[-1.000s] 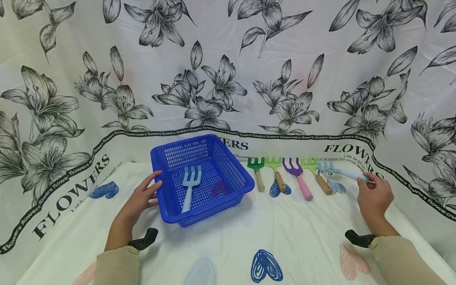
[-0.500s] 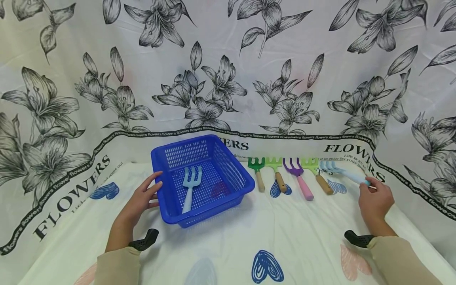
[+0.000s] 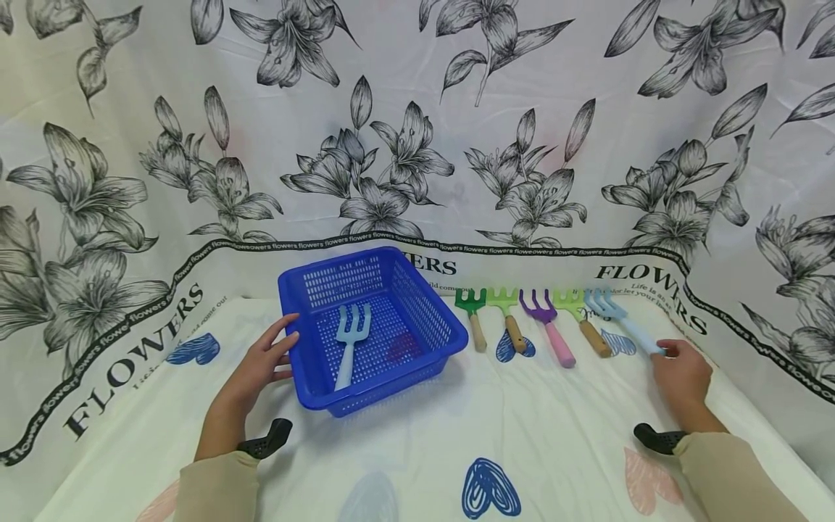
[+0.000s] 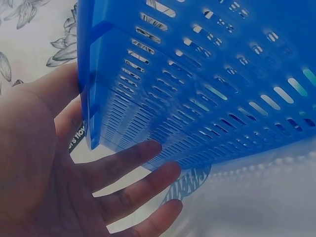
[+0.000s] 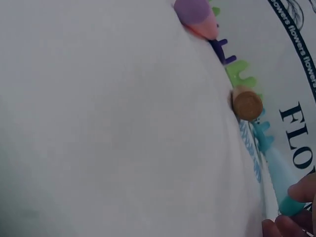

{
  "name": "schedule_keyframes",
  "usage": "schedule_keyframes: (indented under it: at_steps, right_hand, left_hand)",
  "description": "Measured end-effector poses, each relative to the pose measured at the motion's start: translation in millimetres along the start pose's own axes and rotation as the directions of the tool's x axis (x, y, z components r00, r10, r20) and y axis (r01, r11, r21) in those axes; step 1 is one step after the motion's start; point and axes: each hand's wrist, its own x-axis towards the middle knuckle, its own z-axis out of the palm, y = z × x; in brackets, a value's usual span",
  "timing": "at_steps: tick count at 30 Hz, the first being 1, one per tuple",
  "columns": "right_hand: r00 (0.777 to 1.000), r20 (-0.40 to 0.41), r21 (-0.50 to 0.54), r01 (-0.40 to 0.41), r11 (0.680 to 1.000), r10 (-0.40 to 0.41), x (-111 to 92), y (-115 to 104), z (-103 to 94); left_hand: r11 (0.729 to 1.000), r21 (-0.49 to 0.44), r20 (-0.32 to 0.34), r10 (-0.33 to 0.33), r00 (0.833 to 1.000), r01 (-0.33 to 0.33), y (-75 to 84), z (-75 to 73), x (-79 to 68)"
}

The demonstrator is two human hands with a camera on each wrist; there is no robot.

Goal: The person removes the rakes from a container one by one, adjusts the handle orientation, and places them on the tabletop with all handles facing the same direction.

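Note:
In the head view my left hand (image 3: 261, 355) holds the left rim of a blue plastic basket (image 3: 453, 339), two digits over the edge. The left wrist view shows the other fingers (image 4: 133, 153) spread outside the slotted wall. A light blue hand fork (image 3: 353, 333) lies in the basket, prongs toward the back. At the right, my right hand (image 3: 683, 373) pinches the handle end of another light blue hand fork (image 3: 629, 325). Its prongs point to the back left, beside the row of forks. The right wrist view shows finger and thumb at this fork's teal handle end (image 5: 291, 206).
Between basket and right hand lie a dark green fork (image 3: 472, 308), a light green fork (image 3: 509, 315), a purple fork with pink handle (image 3: 551, 326) and another light green fork (image 3: 587, 326). A white patterned cloth (image 3: 404, 464) covers the table; a floral curtain (image 3: 457, 181) hangs behind.
My right hand has moved slightly left and toward me, lowering the fork's handle end and turning the fork to line up more with the row. The left hand and basket look unchanged.

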Motion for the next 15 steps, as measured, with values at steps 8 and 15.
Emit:
schedule_keyframes:
  at_steps: [8,15]
  right_hand:
    - [0.996,0.063,-0.079,0.064,0.995,-0.059,0.8,7.7,-0.9]
    - [0.992,0.077,-0.109,0.105,0.988,-0.097,1.2,9.3,-2.1]
  left_hand:
    - [1.000,0.011,-0.003,-0.008,1.000,0.008,1.7,0.9,0.8]
    - [1.000,0.013,0.002,-0.012,1.000,0.012,0.8,1.0,0.5]
